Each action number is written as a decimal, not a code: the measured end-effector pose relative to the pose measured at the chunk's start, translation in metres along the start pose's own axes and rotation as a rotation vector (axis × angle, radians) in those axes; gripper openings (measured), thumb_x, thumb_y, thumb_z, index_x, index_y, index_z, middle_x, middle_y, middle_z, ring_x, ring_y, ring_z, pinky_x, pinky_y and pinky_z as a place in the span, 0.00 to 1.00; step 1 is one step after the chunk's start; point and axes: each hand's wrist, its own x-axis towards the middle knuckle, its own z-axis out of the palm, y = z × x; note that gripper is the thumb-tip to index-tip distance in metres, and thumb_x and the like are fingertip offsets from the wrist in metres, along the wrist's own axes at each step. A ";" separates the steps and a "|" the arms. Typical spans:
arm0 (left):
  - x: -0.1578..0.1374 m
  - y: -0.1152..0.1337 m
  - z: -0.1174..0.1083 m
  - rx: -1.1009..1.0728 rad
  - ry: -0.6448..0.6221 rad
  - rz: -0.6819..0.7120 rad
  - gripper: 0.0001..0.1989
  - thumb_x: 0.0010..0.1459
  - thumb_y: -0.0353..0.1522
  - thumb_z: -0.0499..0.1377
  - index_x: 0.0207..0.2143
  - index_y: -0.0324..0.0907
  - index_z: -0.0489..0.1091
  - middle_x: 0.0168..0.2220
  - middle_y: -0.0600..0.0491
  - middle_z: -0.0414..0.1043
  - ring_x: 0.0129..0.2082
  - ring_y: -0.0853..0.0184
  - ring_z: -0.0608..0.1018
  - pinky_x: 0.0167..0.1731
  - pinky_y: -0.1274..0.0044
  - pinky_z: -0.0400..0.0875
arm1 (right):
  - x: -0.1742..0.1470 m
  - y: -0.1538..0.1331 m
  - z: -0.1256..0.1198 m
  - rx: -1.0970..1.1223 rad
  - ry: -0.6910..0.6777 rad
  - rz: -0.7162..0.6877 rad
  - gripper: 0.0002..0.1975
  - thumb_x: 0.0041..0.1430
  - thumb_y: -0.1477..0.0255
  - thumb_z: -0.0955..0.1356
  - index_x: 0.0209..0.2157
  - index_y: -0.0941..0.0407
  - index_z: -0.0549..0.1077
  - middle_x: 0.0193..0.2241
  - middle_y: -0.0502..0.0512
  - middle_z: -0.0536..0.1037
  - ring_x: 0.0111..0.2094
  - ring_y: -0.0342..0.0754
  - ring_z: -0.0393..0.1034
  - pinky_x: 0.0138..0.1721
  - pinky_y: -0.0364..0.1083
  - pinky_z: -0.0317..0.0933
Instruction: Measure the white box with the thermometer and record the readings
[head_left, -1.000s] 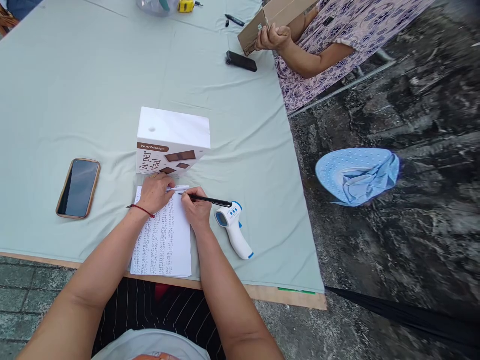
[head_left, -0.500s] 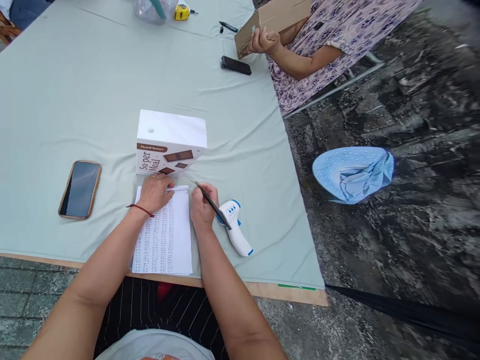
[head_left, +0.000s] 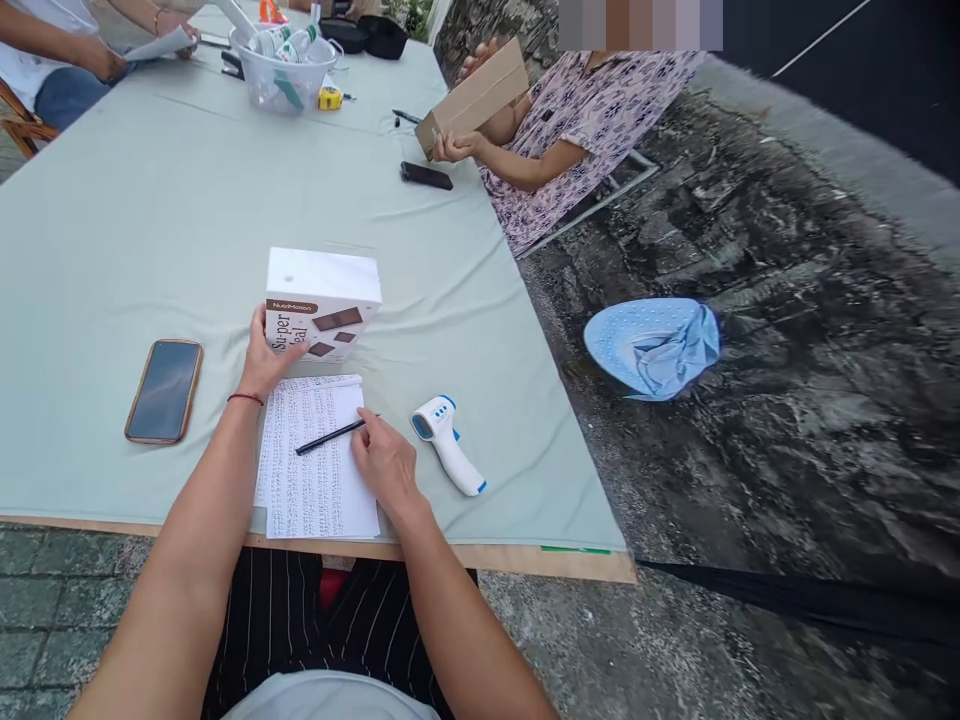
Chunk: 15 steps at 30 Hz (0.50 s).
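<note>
A white carton (head_left: 322, 275) printed "NutriMotion" stands upright on the cloth. My left hand (head_left: 266, 360) grips its lower left edge, thumb across the printed front and fingers round the side. Below it lies a stack of paper sheets (head_left: 315, 500) covered with rows of small handwriting or print. My right hand (head_left: 386, 460) rests on the right edge of the sheets, its fingers closed at the end of a black pen (head_left: 328, 437). The pen slants across the paper. Just right of that hand is a white and blue infrared thermometer (head_left: 448, 445).
A smartphone (head_left: 163, 392) lies to the left. Farther off are a clear plastic basket (head_left: 270, 90) with bottles, a yellow tape measure (head_left: 330, 98) and a black case (head_left: 426, 176). A person across holds a cardboard box (head_left: 476, 95). A blue hat (head_left: 652, 345) is on the ground.
My left hand has left the sheets and taken hold of the carton. My right hand has turned the pen down across the paper. The view has tilted up, showing more of the far table.
</note>
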 end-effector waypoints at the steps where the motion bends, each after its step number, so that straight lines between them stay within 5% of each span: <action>1: 0.002 -0.004 0.000 -0.030 -0.050 -0.004 0.40 0.55 0.38 0.64 0.65 0.46 0.47 0.59 0.43 0.64 0.59 0.61 0.70 0.56 0.66 0.70 | 0.000 0.001 -0.003 -0.004 0.006 0.004 0.18 0.59 0.73 0.61 0.49 0.55 0.74 0.26 0.54 0.74 0.28 0.50 0.68 0.32 0.48 0.60; 5: 0.006 -0.016 0.000 -0.130 -0.080 -0.031 0.46 0.54 0.38 0.66 0.68 0.50 0.43 0.60 0.45 0.63 0.59 0.61 0.70 0.58 0.63 0.70 | -0.002 0.022 -0.030 -0.097 0.146 0.086 0.21 0.59 0.69 0.62 0.53 0.56 0.71 0.40 0.62 0.75 0.42 0.56 0.69 0.43 0.53 0.63; 8: 0.006 -0.023 0.003 -0.207 -0.013 -0.039 0.46 0.49 0.41 0.69 0.66 0.50 0.51 0.59 0.45 0.63 0.58 0.57 0.71 0.59 0.62 0.68 | -0.006 0.048 -0.054 -0.276 0.117 0.323 0.28 0.56 0.63 0.67 0.57 0.57 0.68 0.51 0.67 0.70 0.51 0.62 0.64 0.49 0.58 0.61; 12: 0.003 -0.022 0.008 -0.190 0.106 -0.087 0.38 0.51 0.48 0.66 0.60 0.43 0.63 0.54 0.42 0.65 0.54 0.56 0.73 0.57 0.62 0.69 | -0.007 0.066 -0.071 -0.286 -0.164 0.490 0.28 0.58 0.57 0.65 0.58 0.56 0.67 0.44 0.62 0.70 0.46 0.58 0.68 0.44 0.53 0.62; 15: -0.003 -0.013 0.006 -0.052 0.139 -0.092 0.30 0.59 0.52 0.57 0.55 0.41 0.68 0.48 0.43 0.71 0.51 0.56 0.73 0.55 0.61 0.68 | -0.002 0.056 -0.069 -0.077 -0.119 0.527 0.25 0.56 0.56 0.65 0.51 0.54 0.72 0.39 0.58 0.71 0.41 0.55 0.68 0.39 0.49 0.61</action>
